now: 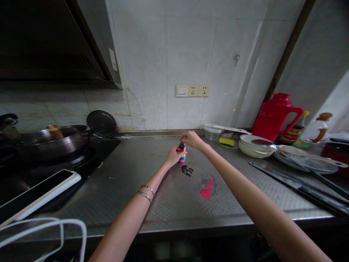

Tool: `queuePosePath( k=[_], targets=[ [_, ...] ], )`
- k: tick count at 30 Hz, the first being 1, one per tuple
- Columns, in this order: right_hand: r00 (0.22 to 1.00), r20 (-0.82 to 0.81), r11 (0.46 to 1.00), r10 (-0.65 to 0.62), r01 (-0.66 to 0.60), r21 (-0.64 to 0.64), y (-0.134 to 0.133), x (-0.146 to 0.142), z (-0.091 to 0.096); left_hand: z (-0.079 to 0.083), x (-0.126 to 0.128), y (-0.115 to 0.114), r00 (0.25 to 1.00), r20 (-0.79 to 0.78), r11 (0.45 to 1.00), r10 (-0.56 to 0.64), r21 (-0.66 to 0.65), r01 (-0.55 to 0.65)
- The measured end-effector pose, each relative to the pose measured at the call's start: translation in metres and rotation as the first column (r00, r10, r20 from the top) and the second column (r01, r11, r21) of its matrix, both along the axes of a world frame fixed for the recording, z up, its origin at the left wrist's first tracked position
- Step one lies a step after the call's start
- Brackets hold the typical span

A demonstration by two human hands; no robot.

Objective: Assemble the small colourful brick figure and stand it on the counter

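Note:
A small colourful bottle (pixel 182 153) with a red and blue label stands on the steel counter (pixel 163 196) near its middle. My left hand (pixel 173 156) wraps around the bottle's side and holds it upright. My right hand (pixel 191 139) is pinched on the dark cap at the bottle's top. A small black object (pixel 187 170) lies on the counter just in front of the bottle. A red patch (pixel 207 190) marks the counter nearer to me.
A dark wok (pixel 51 143) sits on the stove at the left, a phone (pixel 38 194) beside it. Bowls and plates (pixel 255 145), a red thermos jug (pixel 274 115), a long knife (pixel 297 185) and containers crowd the right side. A tiled wall with sockets (pixel 192 90) stands behind.

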State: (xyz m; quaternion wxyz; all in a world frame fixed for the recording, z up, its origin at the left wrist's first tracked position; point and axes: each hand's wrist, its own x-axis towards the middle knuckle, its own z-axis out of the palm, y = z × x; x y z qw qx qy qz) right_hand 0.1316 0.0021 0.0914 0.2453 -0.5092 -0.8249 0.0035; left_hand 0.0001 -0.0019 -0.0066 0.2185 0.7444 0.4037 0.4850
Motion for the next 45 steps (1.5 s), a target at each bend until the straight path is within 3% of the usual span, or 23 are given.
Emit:
queuePosePath(
  k=[6, 10, 16, 21, 23, 25, 28, 32, 39, 45],
  targets=[
    [0.985, 0.152, 0.994, -0.081, 0.069, 0.082, -0.010, -0.011, 0.000, -0.001, 0.000, 0.000, 1.000, 0.004, 1.000, 0.011, -0.003, -0.011],
    [0.985, 0.139, 0.989, -0.100, 0.084, 0.118, -0.017, -0.009, 0.002, -0.001, 0.000, 0.001, 1.000, 0.001, 1.000, 0.012, 0.005, -0.012],
    [0.993, -0.112, 0.986, -0.020, 0.038, 0.163, -0.017, 0.002, 0.011, -0.001, 0.001, -0.001, 1.000, 0.004, 1.000, 0.017, 0.008, -0.017],
    [0.892, -0.449, 0.955, 0.056, 0.083, 0.285, -0.027, 0.012, 0.007, 0.000, 0.001, -0.002, 1.000, 0.020, 1.000, -0.005, -0.006, 0.005],
    [0.832, -0.551, 0.971, 0.069, 0.069, 0.227, -0.034, 0.019, -0.007, 0.001, 0.001, -0.001, 1.000, 0.021, 1.000, -0.004, -0.020, 0.005],
    [0.795, -0.606, 0.996, 0.033, 0.025, 0.087, -0.041, 0.026, -0.028, 0.001, 0.001, -0.001, 1.000, 0.023, 1.000, -0.014, -0.026, 0.015],
    [0.843, -0.537, 0.979, -0.030, -0.085, -0.188, -0.052, 0.036, -0.064, 0.001, 0.001, -0.002, 0.999, 0.037, 0.999, -0.027, -0.021, 0.027],
    [0.918, -0.397, 0.966, -0.007, -0.096, -0.241, -0.065, 0.038, -0.097, 0.002, 0.002, -0.003, 0.998, 0.060, 0.999, -0.021, -0.032, 0.023],
    [0.947, -0.312, 0.914, 0.077, -0.192, -0.357, -0.073, 0.032, -0.103, 0.003, 0.001, -0.004, 0.998, 0.053, 0.999, -0.025, -0.040, 0.027],
    [0.936, -0.342, 0.883, 0.087, -0.232, -0.409, -0.071, 0.032, -0.101, 0.001, 0.001, -0.003, 0.999, 0.044, 0.999, -0.019, -0.050, 0.021]
  ],
)
